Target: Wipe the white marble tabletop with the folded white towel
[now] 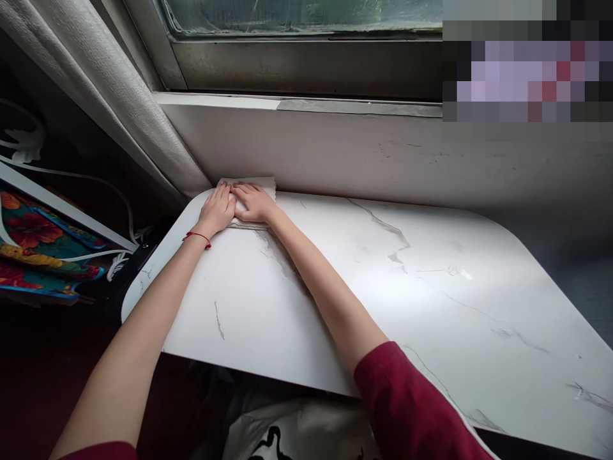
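Both hands press down on a pale folded cloth point(261, 184) at the far left part of a white marble-patterned tabletop point(297, 332). My left hand point(218, 208) lies flat on the cloth's left side, fingers stretched forward. Beside it, my right hand point(253, 202) rests on the middle of the cloth with its fingers spread and pointing left. The fingertips of the two hands nearly meet. The cloth's far edge reaches the back rim of the table, and its near edge shows below my right hand.
Behind the table rises a white wall point(316, 147) under a window point(306, 16). A light curtain point(119, 89) hangs at the left. Floral fabric point(38, 249) and white cables point(117, 262) sit lower left. Pale fabric with black marks point(301, 431) shows below the table's front edge.
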A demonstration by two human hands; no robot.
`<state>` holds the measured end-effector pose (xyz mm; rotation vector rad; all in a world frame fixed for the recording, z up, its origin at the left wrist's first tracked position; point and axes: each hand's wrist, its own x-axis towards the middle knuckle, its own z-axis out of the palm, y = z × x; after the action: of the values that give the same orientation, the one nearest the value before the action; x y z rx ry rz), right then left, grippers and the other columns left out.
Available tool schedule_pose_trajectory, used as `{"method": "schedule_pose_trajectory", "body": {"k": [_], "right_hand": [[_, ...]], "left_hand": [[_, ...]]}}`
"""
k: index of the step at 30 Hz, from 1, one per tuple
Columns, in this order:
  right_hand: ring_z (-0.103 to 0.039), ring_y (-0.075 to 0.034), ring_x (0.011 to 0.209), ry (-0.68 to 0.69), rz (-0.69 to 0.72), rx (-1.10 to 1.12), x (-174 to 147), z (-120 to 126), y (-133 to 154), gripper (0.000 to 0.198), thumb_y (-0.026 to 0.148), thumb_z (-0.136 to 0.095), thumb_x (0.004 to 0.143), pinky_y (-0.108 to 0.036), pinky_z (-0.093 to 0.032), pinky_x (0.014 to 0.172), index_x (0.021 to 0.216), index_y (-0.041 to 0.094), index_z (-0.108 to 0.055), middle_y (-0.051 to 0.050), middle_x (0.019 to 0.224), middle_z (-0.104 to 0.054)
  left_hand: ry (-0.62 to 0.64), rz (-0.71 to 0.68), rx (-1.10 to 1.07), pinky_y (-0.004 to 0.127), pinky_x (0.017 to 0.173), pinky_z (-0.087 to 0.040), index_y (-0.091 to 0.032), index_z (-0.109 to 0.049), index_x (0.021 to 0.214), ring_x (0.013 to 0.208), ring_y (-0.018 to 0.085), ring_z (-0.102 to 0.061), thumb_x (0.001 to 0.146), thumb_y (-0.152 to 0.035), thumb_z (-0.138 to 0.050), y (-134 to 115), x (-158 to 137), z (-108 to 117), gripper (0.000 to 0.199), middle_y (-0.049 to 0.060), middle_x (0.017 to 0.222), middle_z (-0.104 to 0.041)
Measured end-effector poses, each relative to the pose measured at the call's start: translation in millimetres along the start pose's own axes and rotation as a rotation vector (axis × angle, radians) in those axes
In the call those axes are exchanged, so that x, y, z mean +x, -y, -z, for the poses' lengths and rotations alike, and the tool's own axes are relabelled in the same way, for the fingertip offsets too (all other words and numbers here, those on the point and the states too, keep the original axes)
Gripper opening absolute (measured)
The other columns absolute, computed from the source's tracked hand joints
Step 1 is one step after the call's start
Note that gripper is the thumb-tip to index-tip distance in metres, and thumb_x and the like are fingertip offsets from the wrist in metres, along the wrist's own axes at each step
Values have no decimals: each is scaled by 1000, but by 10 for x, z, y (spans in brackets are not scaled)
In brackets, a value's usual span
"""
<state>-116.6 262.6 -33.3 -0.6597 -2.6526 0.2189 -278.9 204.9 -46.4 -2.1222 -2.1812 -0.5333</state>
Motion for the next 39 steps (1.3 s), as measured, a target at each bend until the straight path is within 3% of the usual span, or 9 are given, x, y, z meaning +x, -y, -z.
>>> {"method": "schedule_pose_trajectory", "body": {"k": [4, 11, 19, 25, 28, 31, 34, 39], "right_hand": [[-47, -29, 142, -3, -52, -19, -84, 55, 113, 56, 33, -51, 98, -45, -27, 125, 147, 6, -50, -17, 154, -52], [-37, -34, 149, 37, -8, -158, -512, 149, 326, 63, 38, -45, 103, -51, -22, 126, 152, 0, -40, -24, 158, -44], [-38, -36, 150, -3, 74, -116, -1210, 241, 577, 64, 42, -49, 101, -54, -24, 126, 150, 2, -44, -25, 157, -46], [-36, -38, 152, -74, 47, -28, -1934, 330, 1097, 68, 43, -47, 98, -57, -25, 126, 152, 1, -43, -25, 160, -43], [-31, -42, 154, -64, 3, -11, -2328, 399, 1406, 74, 45, -48, 97, -60, -24, 127, 153, -4, -41, -28, 161, -38], [-28, -45, 154, -37, 18, -3, -2585, 463, 1588, 76, 44, -48, 97, -64, -26, 126, 153, -7, -42, -30, 161, -35], [-27, -46, 154, -11, 35, 14, -2665, 507, 1623, 76, 44, -48, 97, -66, -28, 125, 154, -6, -42, -30, 162, -34], [-29, -50, 152, 14, 66, -36, -2566, 510, 1488, 78, 41, -49, 95, -66, -28, 125, 151, -12, -41, -35, 159, -35]], "left_hand": [[9, 21, 11, 44, 130, -21, -1, -40, 153, 155, 28, -32, 99, -29, -30, -91, -39, 71, 62, 20, 163, -39], [39, -68, 26, 47, 128, -24, 0, -39, 153, 155, 30, -33, 99, -34, -31, -308, -408, 163, 64, 22, 163, -39], [37, -113, 85, 50, 127, -29, 3, -39, 153, 154, 33, -34, 99, -36, -30, -796, -1137, 269, 67, 25, 162, -38], [11, -189, 91, 50, 128, -31, 1, -37, 155, 155, 33, -32, 100, -33, -29, -1149, -1889, 384, 65, 24, 163, -36], [3, -261, 69, 52, 127, -34, -6, -27, 162, 155, 32, -32, 99, -31, -33, -1312, -2291, 436, 68, 20, 166, -34], [-18, -308, 57, 56, 125, -38, -15, -6, 167, 156, 33, -30, 97, -26, -36, -1447, -2558, 456, 77, 16, 170, -26], [-34, -338, 59, 58, 124, -39, -17, 6, 166, 156, 34, -28, 96, -25, -38, -1519, -2630, 441, 84, 16, 171, -21], [-11, -359, 68, 60, 124, -37, -7, -7, 166, 156, 37, -26, 94, -24, -38, -1502, -2416, 372, 80, 24, 168, -23]]}}
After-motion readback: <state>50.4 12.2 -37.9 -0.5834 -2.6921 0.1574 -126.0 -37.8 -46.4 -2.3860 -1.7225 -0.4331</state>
